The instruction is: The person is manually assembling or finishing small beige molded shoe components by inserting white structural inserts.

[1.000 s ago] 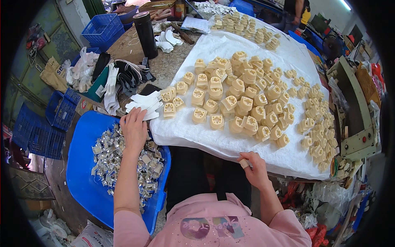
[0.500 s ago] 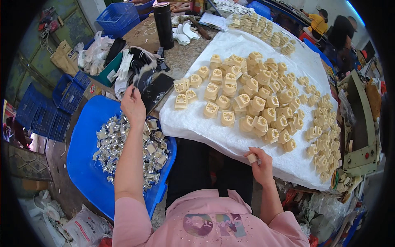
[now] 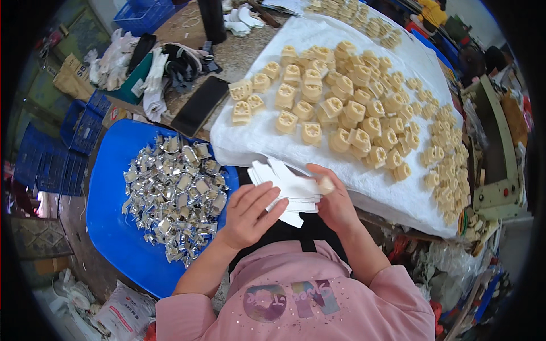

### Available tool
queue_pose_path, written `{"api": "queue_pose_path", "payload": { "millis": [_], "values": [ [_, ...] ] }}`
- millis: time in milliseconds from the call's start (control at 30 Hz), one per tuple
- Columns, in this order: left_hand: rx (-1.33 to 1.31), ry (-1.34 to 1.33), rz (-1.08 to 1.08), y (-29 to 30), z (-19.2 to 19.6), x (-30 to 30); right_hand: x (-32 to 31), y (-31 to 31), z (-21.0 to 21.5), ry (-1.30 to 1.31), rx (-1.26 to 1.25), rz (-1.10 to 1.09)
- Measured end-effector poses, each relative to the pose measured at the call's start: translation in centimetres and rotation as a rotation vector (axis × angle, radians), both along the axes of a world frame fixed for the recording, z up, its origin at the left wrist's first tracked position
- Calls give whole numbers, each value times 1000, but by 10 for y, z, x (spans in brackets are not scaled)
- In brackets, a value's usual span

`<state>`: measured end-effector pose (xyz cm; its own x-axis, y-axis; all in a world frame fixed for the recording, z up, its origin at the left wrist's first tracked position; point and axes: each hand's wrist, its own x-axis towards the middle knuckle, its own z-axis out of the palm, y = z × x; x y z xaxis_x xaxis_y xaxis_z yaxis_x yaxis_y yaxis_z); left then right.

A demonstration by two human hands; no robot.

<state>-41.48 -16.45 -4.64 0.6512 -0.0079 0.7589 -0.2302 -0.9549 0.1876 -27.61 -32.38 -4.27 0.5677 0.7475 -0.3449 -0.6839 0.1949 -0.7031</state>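
While a seated-looking person in a pink shirt [image 3: 318,278] bends over the work, a table spread with white cloth [image 3: 250,139] fills the space beyond both hands and off to their right. Left of the left hand sits a blue tub [image 3: 105,210], probably placed there for an easy reach. Ahead of the right hand, the cloth bears a broad heap of beige moulded pieces [image 3: 352,108], perhaps laid on it to keep them clean; inside the tub lies a pile of shiny metal pieces [image 3: 176,193]. Farther out from the left hand, a dark phone [image 3: 200,106] rests on the bare tabletop. Close to the body, the left hand [image 3: 253,213] and right hand [image 3: 333,199] together grasp a stack of white cut-outs [image 3: 293,190], apparently from both sides so the loose sheets do not slip. Its long axis slants from beyond the left fingertips down toward the right palm; notched ends fan away from the person, and one tab points back at the lap. Smallest, a beige cover [image 3: 326,186] wraps one right digit.
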Motion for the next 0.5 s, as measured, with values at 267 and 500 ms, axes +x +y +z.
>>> {"api": "queue_pose_path", "payload": {
  "millis": [267,500],
  "values": [
    [-965,122,68,-17,-20,1,10,-14,1,-568,-302,-27],
    [-1596,343,-141,-19,-20,31,15,-16,-6,-835,-306,69]
  ]
}}
